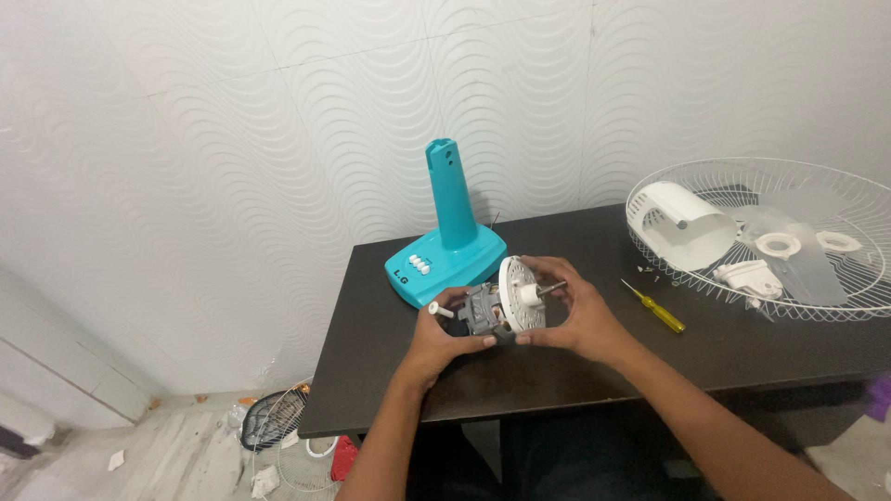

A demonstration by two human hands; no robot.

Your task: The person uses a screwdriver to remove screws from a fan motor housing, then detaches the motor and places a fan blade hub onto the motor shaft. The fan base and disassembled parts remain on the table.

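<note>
Both of my hands hold a fan motor (492,310) just above the dark table (594,371). The motor has a grey metal body, a round white front plate (516,293) and a short shaft pointing right. My left hand (436,343) grips the motor's rear, where a small white knob sticks out. My right hand (575,320) wraps the front plate from the right, fingers by the shaft. A turquoise fan base (447,255) with an upright neck and white buttons stands just behind the motor.
A yellow-handled screwdriver (655,307) lies right of my right hand. At the table's right end a white wire fan guard (817,278) holds a white motor cover (682,225), clear blades and small white parts. On the floor at left lie another grille (274,417) and scraps.
</note>
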